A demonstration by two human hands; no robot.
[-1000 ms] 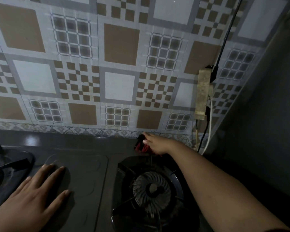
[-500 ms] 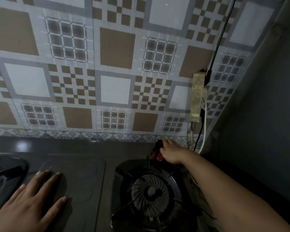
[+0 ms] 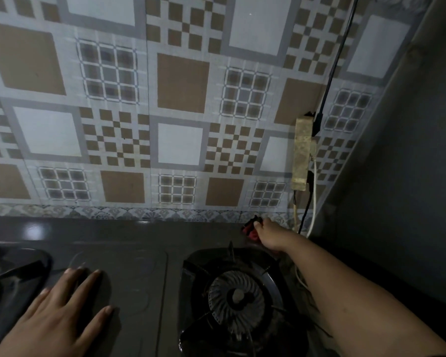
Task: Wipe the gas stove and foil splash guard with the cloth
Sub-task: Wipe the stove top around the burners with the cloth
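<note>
A dark gas stove (image 3: 139, 266) fills the lower part of the view, with its right burner (image 3: 236, 296) under a black pan support. Behind it stands the patterned foil splash guard (image 3: 180, 112) with brown and white squares. My right hand (image 3: 272, 234) reaches to the stove's back right corner and is closed on a red and black cloth (image 3: 250, 229), pressing it where the stove meets the guard. My left hand (image 3: 59, 313) lies flat on the stove top between the burners, fingers spread, holding nothing.
A yellowed power strip (image 3: 301, 153) hangs on the guard at the right, with a black cable (image 3: 335, 60) above it and black and white cords (image 3: 310, 210) dropping behind the stove. A grey wall (image 3: 410, 163) closes the right side. The left burner's pan support (image 3: 16, 271) is partly visible.
My right hand has slid the cloth to the right along the back edge of the stove, toward the cords in the corner. My left hand has stayed flat on the stove.
</note>
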